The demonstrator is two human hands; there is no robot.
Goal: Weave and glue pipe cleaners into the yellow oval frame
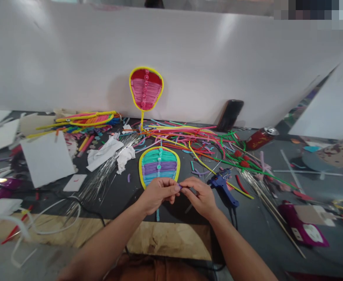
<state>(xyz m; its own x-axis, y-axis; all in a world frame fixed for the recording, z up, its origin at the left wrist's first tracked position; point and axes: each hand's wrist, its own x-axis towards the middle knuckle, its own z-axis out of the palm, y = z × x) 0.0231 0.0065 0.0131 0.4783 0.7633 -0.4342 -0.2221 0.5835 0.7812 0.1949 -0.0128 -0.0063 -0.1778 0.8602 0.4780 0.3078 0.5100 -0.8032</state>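
Observation:
My left hand (161, 195) and my right hand (199, 196) meet at the front of the dark table, fingers pinched together. Between their fingertips is a small purple piece of pipe cleaner (180, 187), mostly covered by the fingers. Just behind my left hand lies a fan-shaped pipe-cleaner piece (159, 166) with a yellow rim, teal, purple and blue bands and a row of small beads down its middle. My left hand hides its lower right edge. A blue glue gun (222, 185) lies beside my right hand.
A red-and-pink fan piece (146, 89) stands against the white board. Loose pipe cleaners (186, 136) spread behind, near a phone (230, 115) and a red can (261, 138). Metal wires (101, 181), crumpled paper (104, 152) and a white cable (68, 230) lie left; a purple device (302, 224) lies right.

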